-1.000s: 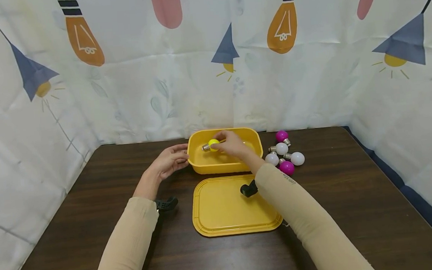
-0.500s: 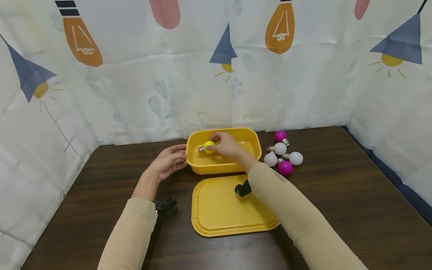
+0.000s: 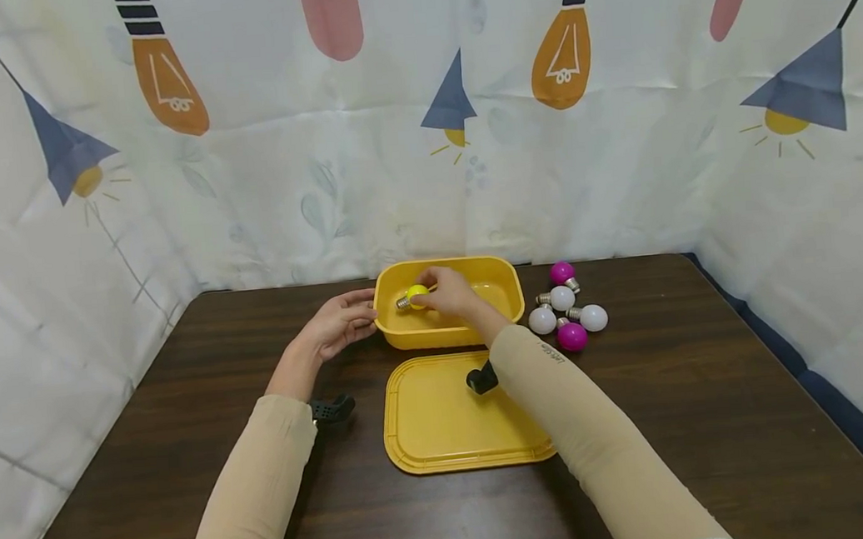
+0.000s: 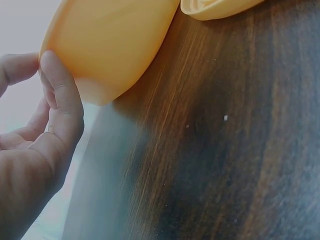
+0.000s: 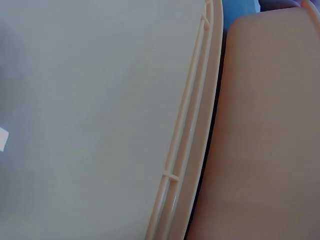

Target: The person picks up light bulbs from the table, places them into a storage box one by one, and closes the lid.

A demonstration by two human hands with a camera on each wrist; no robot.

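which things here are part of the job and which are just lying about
Part of the job, it seems:
yellow bulb, held in the right hand
yellow container, touched by the left hand

Lying about for now:
flat yellow lid
three white bulbs, two magenta bulbs (perhaps also involved)

Table (image 3: 712,417), dark brown wood-grain top; carries one open yellow tub (image 3: 436,337) near the far edge; one yellow lid (image 3: 441,411), lying flat just in front of the tub; to the tub's right, a loose cluster of three white bulbs (image 3: 594,318) and two magenta bulbs (image 3: 572,337).
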